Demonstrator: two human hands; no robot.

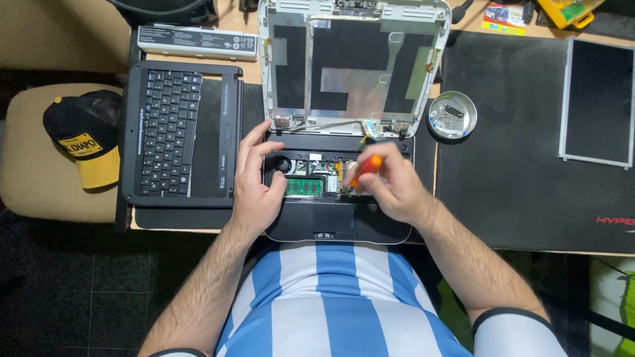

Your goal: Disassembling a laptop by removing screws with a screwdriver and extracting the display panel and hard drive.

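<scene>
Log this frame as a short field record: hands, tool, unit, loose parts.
left hand: left hand rests on the opened black laptop base, by its fan
right hand: right hand grips an orange-handled screwdriver, tip down into the base
lid: white screenless laptop lid shell, upright behind the base
removed parts: black keyboard panel at left; bare flat display panel at right; grey battery bar
screws: round metal dish
</scene>
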